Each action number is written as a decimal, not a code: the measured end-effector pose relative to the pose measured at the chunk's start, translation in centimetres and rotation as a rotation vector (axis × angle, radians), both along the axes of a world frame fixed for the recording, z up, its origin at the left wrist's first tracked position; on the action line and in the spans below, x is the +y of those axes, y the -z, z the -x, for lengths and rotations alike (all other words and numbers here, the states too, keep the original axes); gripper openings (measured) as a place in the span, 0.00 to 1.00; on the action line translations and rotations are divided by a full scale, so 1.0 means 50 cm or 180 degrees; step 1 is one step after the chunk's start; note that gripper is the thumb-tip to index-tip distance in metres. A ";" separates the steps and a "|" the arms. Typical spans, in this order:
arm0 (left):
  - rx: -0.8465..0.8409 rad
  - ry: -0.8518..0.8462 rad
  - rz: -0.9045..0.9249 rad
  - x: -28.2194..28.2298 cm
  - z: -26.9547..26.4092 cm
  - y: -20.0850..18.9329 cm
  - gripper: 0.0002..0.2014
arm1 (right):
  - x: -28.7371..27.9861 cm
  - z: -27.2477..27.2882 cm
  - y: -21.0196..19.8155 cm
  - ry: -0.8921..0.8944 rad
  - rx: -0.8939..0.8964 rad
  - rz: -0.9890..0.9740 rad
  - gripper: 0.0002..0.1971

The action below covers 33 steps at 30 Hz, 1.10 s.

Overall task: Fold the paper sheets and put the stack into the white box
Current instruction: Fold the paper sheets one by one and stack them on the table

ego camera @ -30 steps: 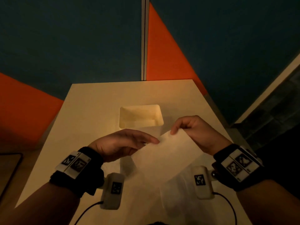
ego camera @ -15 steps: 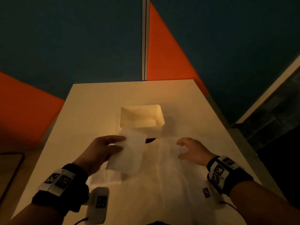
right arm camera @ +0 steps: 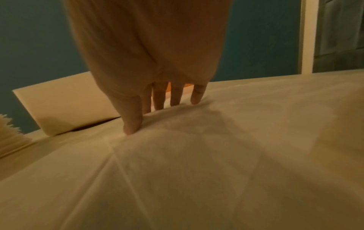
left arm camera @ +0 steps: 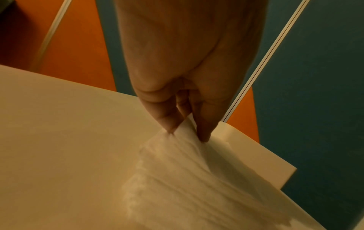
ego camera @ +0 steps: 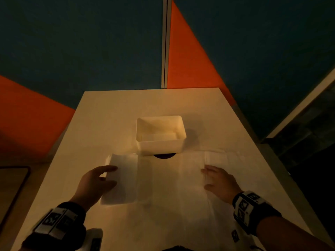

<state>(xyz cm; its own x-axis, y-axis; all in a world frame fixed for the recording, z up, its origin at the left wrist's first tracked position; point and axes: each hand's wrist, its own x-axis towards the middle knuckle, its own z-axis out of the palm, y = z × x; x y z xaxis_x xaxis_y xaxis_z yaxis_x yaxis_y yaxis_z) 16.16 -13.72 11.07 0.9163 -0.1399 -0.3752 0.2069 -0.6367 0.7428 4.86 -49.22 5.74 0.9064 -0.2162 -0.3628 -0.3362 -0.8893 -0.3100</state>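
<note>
Teal and orange wall panels back the pale rectangular table (ego camera: 112, 113), dimly lit. Across its near half lies a large creased white paper sheet (ego camera: 172, 187), the right hand (ego camera: 220, 182) pressing it with spread, straight fingers (right arm camera: 132, 123). Behind stands the white rectangular plastic box (ego camera: 160, 144). Left, the left hand (ego camera: 94, 185) pinches a folded white paper stack (ego camera: 125, 178) on the table.
</note>
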 end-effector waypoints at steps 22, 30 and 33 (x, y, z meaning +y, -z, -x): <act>-0.0761 0.0670 0.0217 -0.107 0.005 -0.043 0.14 | 0.022 -0.049 -0.128 0.0748 -0.1599 -0.0989 0.12; 0.1044 0.0966 0.2713 -0.252 0.030 -0.121 0.26 | 0.166 -0.083 -0.251 0.0108 -0.2377 -0.1787 0.09; 0.1044 0.0895 0.3325 -0.270 0.037 -0.147 0.21 | 0.199 -0.083 -0.271 -0.0424 -0.2123 -0.1837 0.17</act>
